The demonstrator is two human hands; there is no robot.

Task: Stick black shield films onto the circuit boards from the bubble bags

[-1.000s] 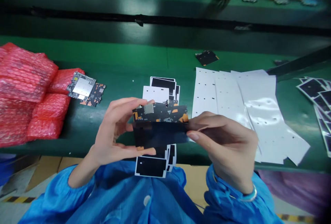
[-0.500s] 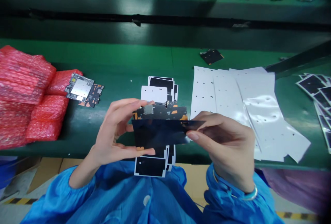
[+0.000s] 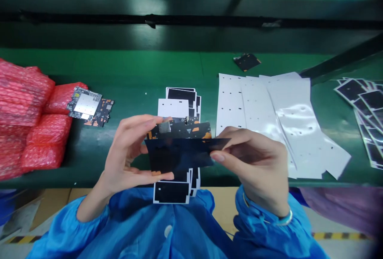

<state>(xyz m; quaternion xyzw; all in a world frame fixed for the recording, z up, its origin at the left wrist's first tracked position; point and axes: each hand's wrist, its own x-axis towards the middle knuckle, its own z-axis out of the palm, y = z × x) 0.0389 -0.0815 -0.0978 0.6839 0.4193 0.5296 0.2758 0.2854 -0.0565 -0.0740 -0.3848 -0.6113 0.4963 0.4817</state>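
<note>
Head view — left hand [image 3: 127, 151] grips the circuit board [image 3: 179, 131], right fingers [image 3: 221, 157] pinch black film [image 3: 176, 155] — grips unchanged.

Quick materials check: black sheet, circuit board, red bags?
Black sheet: likely thin plastic film, glossy, with a soft reflection along its surface. Circuit board: probably fibreglass laminate under dark matte solder mask, with a small metal patch; the orange patches are unclear. Red bags: polyethylene bubble wrap, going by the rows of air bubbles and translucent sheen.
</note>
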